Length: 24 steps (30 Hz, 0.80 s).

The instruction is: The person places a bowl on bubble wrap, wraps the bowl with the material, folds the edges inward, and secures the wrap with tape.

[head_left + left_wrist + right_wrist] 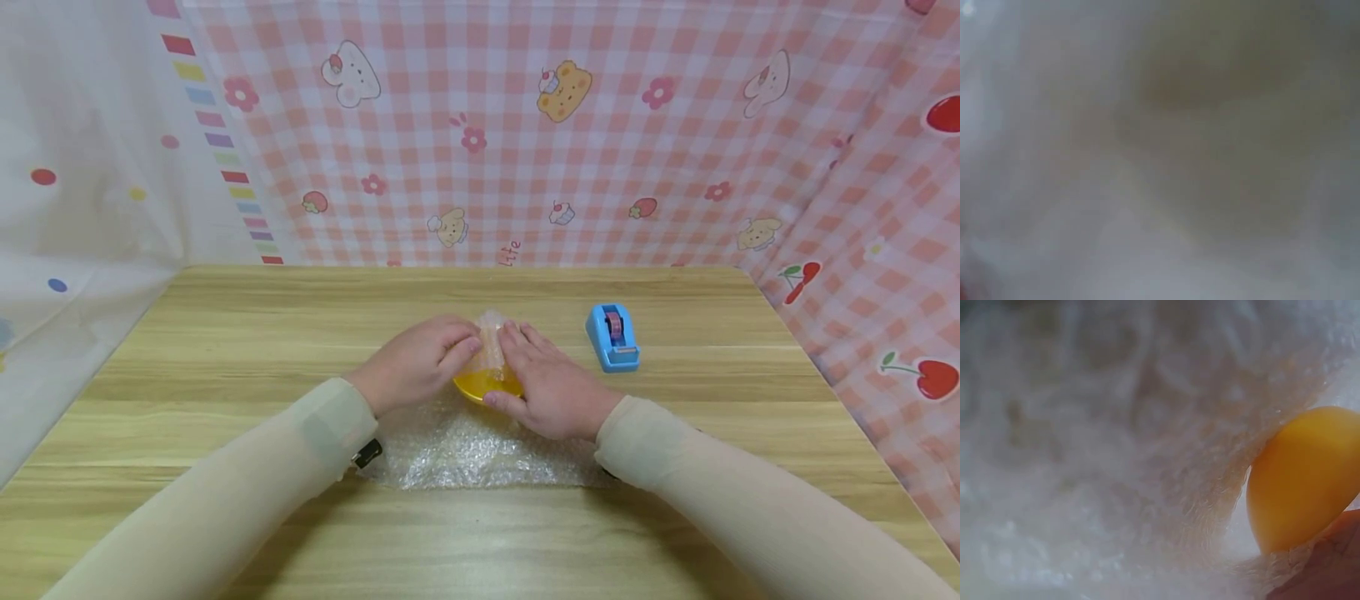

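A rounded yellow bowl (480,386) sits on a sheet of clear bubble wrap (480,458), with a flap of the wrap folded over its far part. My left hand (420,363) is at the bowl's left side, thumb and curled fingers pinching the folded flap. From the right, my right hand (553,385) lies with extended fingers against the flap and the bowl, its thumb near the front rim. The right wrist view shows the bowl's smooth curved side close up, between wrap and part of a hand (1325,565). Only blurred wrap fills the left wrist view.
A blue tape dispenser (613,337) holding a pink roll stands on the wooden table (247,333), right of and beyond my right hand. Checked cloth (495,167) hangs behind the table and along its right side, with a white dotted cloth (90,208) on the left.
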Each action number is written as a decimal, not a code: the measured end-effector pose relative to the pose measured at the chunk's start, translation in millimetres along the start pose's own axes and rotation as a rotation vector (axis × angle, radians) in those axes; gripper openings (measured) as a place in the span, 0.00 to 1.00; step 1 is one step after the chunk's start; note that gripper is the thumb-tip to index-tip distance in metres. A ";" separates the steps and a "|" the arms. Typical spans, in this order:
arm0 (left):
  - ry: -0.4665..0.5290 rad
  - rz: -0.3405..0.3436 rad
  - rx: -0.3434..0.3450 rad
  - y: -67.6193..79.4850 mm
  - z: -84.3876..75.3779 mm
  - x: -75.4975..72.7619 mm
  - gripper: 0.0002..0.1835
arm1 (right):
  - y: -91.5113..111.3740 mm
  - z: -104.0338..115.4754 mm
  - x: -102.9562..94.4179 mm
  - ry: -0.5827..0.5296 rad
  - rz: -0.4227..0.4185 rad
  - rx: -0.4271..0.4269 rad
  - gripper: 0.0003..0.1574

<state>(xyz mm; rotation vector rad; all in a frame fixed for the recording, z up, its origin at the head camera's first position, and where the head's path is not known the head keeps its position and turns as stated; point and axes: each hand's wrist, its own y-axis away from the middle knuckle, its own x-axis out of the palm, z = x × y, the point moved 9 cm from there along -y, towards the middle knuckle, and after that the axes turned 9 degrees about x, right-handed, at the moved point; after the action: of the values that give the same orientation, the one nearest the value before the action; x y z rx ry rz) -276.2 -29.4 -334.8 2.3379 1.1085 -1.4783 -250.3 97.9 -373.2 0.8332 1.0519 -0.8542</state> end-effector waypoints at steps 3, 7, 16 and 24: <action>-0.030 0.021 -0.001 -0.8 0.5 3.6 0.21 | -0.1 -0.5 -1.4 -0.026 -0.006 0.002 0.61; -0.067 0.077 -0.031 -0.8 3.0 11.1 0.23 | -0.2 0.3 -2.8 -0.039 -0.013 -0.009 0.62; -0.063 0.156 -0.074 -0.9 6.6 23.5 0.31 | 0.1 0.6 -3.7 -0.051 -0.008 -0.015 0.64; -0.086 0.237 -0.102 0.2 6.3 31.5 0.36 | 0.6 0.4 -2.1 -0.044 0.014 -0.016 0.70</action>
<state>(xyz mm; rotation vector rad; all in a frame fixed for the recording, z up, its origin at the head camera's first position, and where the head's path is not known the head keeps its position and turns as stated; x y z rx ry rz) -273.1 -16.9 -364.2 2.2248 0.8319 -1.3883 -250.2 98.2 -370.9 0.8039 1.0115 -0.8475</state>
